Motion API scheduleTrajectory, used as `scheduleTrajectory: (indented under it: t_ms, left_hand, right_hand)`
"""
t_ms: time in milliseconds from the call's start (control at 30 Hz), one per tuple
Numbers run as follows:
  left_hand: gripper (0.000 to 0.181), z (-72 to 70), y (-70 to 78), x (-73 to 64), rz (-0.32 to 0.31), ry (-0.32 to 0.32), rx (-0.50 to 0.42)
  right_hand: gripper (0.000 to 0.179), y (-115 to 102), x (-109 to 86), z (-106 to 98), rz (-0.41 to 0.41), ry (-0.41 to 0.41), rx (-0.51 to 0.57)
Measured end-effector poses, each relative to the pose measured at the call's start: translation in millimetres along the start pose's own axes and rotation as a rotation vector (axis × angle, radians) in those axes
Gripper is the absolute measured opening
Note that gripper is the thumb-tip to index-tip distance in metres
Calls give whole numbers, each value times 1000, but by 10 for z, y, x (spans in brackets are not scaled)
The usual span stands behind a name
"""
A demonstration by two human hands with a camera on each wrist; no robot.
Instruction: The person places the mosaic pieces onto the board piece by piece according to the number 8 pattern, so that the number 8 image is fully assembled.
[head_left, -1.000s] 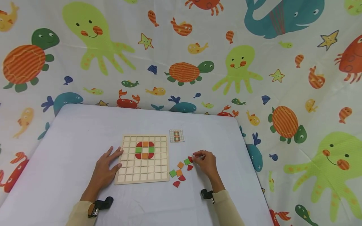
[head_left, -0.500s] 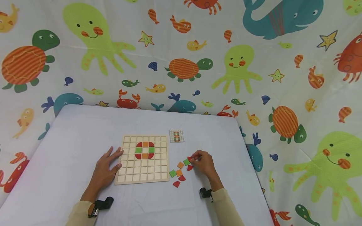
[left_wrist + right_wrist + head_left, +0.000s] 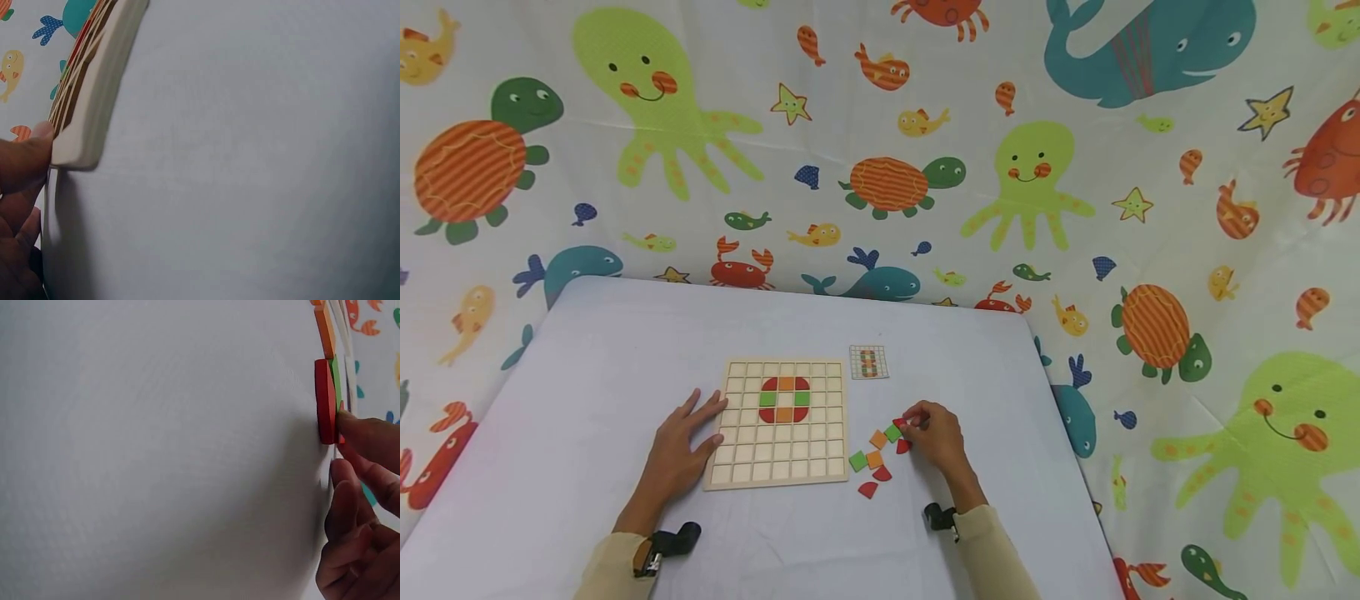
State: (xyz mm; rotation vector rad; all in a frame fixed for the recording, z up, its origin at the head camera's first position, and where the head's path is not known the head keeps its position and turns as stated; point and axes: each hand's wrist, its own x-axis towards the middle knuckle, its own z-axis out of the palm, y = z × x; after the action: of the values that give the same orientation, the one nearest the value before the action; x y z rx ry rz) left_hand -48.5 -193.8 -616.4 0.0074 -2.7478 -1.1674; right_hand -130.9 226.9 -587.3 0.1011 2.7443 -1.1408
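My left hand point(image 3: 679, 450) rests at the left edge of a wooden grid board point(image 3: 775, 452), fingers spread and thumb touching its rim. Red, orange and green tiles form a ring in the board's upper middle. To the right of the board, my right hand point(image 3: 937, 435) pinches a red quarter-round tile point(image 3: 898, 422) between thumb and index finger, low at the table. Against that tile lies a green square tile point(image 3: 892, 433). A second red tile point(image 3: 902, 447) sits just below my fingertips; in the right wrist view this red tile point(image 3: 324, 400) stands nearest the camera.
Loose tiles lie between board and right hand: orange squares point(image 3: 877, 439), a green square point(image 3: 858, 461) and red quarter-rounds point(image 3: 868, 489). A small pattern card point(image 3: 868, 362) lies beyond the board's right corner. A sea-animal cloth point(image 3: 887, 108) hangs behind the white table point(image 3: 587, 375).
My right hand has shifted slightly left with the red tile, and the green square beside it has moved a little left too. The left hand and board have stayed in place.
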Motion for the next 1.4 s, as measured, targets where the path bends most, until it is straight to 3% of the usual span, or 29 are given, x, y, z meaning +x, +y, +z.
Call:
scheduleTrajectory:
  t_ms: [300, 600, 967, 1200, 1400]
  left_hand:
    - [59, -8, 16, -4, 4, 5, -3]
    - [59, -6, 30, -15, 5, 0, -5]
    - [57, 2, 27, -20, 10, 3, -4]
    - [57, 4, 20, -13, 5, 2, -3]
    - [57, -6, 19, 3, 0, 1, 3]
  right_hand:
    - [23, -14, -11, 29, -71, -10, 4]
    - [9, -31, -34, 61, -202, 59, 100]
    - [15, -311, -89, 143, -280, 56, 236]
    - [8, -496, -123, 302, -293, 49, 280]
    - [17, -653, -103, 463, -327, -1, 346]
